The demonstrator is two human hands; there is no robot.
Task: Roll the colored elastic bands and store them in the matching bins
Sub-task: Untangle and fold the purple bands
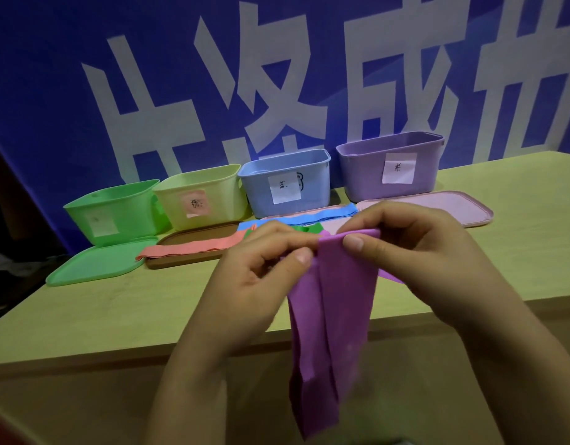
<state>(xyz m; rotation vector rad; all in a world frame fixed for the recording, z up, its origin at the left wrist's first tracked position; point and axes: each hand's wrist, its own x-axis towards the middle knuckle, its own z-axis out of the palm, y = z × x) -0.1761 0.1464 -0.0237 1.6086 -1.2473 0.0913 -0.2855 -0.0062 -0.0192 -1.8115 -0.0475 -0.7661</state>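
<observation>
Purple band (336, 303) — top edge pinched by left hand (261, 268) and right hand (415, 248), hanging over tabletop (116, 309) — four bins behind.

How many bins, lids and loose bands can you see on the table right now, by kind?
Bins: 4, the green bin, yellow bin, blue bin and purple bin.
Lids: 4, the green lid, brown lid, and two pink lids.
Bands visible: 4, the purple band pinched by both hands, blue band, salmon band, green band.
Total: 12.
</observation>
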